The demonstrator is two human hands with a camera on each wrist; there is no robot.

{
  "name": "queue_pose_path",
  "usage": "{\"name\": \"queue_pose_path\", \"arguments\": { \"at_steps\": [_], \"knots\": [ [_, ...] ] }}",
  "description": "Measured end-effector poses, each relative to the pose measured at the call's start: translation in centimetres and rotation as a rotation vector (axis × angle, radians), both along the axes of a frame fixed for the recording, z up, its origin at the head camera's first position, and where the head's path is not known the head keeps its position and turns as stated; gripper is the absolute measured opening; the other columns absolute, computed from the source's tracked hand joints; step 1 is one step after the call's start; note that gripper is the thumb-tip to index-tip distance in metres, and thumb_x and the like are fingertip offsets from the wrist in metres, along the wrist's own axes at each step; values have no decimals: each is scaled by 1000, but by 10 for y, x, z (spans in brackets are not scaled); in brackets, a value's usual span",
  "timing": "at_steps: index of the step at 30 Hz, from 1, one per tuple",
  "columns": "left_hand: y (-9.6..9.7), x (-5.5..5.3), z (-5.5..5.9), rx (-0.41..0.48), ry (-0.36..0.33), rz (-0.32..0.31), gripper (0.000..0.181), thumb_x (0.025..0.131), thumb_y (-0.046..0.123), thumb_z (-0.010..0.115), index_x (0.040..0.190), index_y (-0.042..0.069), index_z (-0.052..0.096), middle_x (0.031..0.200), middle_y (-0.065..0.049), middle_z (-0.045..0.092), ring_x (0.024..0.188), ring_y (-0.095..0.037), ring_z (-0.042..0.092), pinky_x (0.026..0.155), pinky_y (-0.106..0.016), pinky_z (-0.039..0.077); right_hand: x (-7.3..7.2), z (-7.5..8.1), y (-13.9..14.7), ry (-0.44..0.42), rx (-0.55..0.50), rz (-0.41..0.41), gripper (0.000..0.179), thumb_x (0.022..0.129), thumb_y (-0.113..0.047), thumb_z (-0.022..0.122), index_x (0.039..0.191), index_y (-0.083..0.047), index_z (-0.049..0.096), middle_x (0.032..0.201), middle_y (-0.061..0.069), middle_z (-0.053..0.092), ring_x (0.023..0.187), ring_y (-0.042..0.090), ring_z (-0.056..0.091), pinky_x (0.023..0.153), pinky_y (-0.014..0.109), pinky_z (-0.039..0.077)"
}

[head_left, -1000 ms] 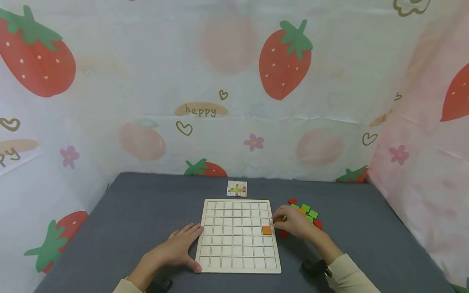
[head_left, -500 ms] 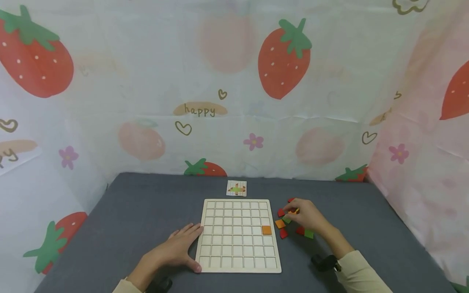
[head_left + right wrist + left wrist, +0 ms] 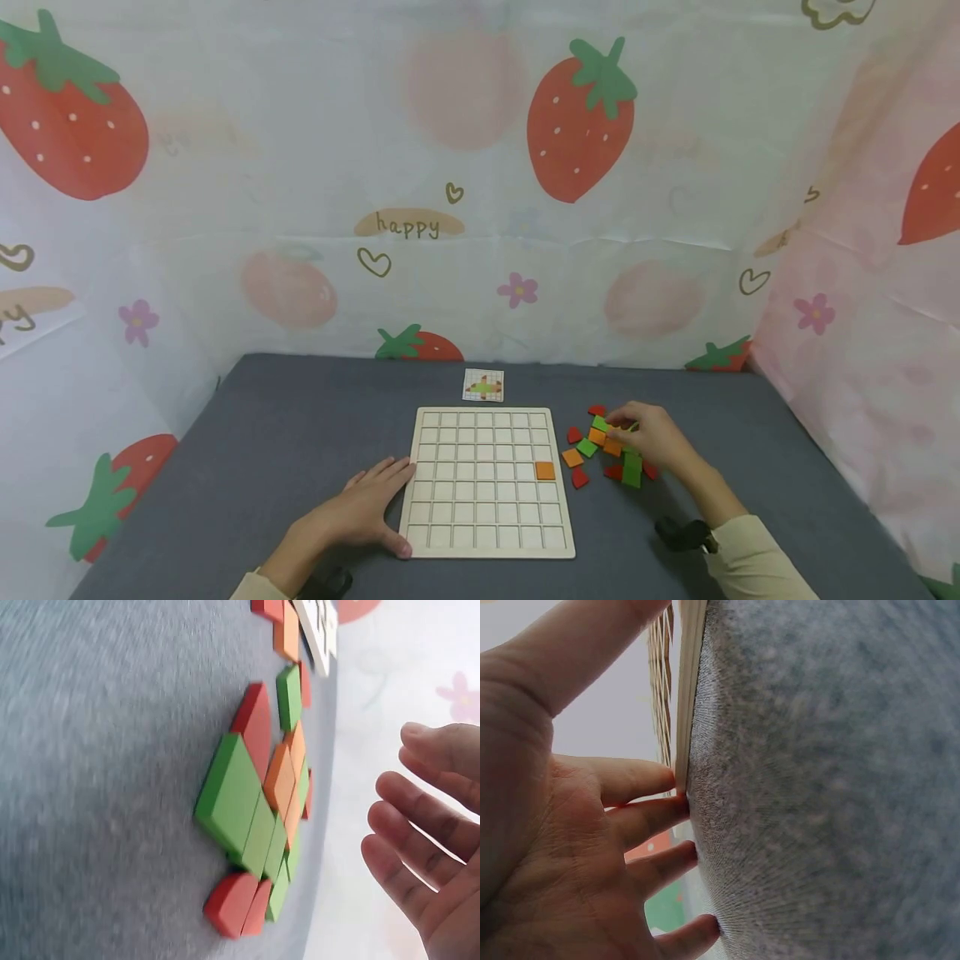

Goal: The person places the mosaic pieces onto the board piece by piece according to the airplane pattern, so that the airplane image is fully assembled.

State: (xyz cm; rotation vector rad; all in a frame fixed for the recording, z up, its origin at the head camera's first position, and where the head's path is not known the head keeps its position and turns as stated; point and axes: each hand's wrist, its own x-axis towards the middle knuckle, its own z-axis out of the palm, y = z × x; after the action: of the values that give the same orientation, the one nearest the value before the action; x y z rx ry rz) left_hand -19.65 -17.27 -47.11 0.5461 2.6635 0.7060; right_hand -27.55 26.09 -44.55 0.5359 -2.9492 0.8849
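A pale wooden grid board (image 3: 476,514) lies on the dark table, with one orange square tile (image 3: 545,472) in a cell by its right side. My left hand (image 3: 356,510) rests spread at the board's left edge; in the left wrist view its fingertips meet the board's side (image 3: 682,742) and the cloth. Over the loose tiles right of the board hovers my right hand (image 3: 654,435), partly covering them. The right wrist view shows that hand's fingers (image 3: 405,832) loosely extended above green tiles (image 3: 229,796), orange tiles (image 3: 279,780) and red rounded tiles (image 3: 229,904), with nothing visible in them.
A small card (image 3: 483,386) with a gridded coloured picture lies behind the board. Grey cloth (image 3: 330,417) covers the table. A strawberry-print curtain (image 3: 480,183) encloses the back and sides.
My right hand has moved from the board's right edge rightward over the loose tiles, uncovering several of them. My left hand has stayed at the board's left edge.
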Motion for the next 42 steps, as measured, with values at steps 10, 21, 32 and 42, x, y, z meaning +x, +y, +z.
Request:
{"name": "queue_pose_path", "arguments": {
  "at_steps": [10, 21, 32, 42],
  "knots": [
    [0, -3, -4, 2, -11, 1, 113, 60, 45, 88, 150, 2, 34, 158, -18, 31, 147, -43, 21, 112, -69, 18, 6, -3, 25, -11, -19, -46, 20, 91, -11, 66, 106, 1, 71, 96, 8, 68, 85, 19, 62, 73, 35, 53],
    [0, -2, -2, -17, -19, 2, 112, 61, 43, 89, 149, 1, 34, 157, -18, 32, 147, -43, 22, 111, -70, 18, 6, -15, 42, -70, 42, -67, 21, 88, -10, 68, 103, 4, 71, 98, 16, 70, 85, 25, 66, 69, 37, 54],
    [2, -2, -2, -25, -32, 9, 111, 61, 41, 89, 150, 1, 34, 157, -17, 32, 147, -42, 22, 112, -68, 18, 4, -24, 47, -84, 111, -86, 12, 85, -7, 70, 93, 1, 73, 90, 12, 71, 79, 21, 63, 64, 34, 52],
    [2, -2, -1, -22, -4, 2, 111, 60, 41, 89, 148, 0, 36, 156, -18, 33, 147, -43, 23, 111, -69, 18, 2, -26, 47, -59, 128, -107, 10, 84, -8, 71, 90, 1, 74, 84, 10, 72, 72, 17, 62, 60, 31, 51]
  ]
}}
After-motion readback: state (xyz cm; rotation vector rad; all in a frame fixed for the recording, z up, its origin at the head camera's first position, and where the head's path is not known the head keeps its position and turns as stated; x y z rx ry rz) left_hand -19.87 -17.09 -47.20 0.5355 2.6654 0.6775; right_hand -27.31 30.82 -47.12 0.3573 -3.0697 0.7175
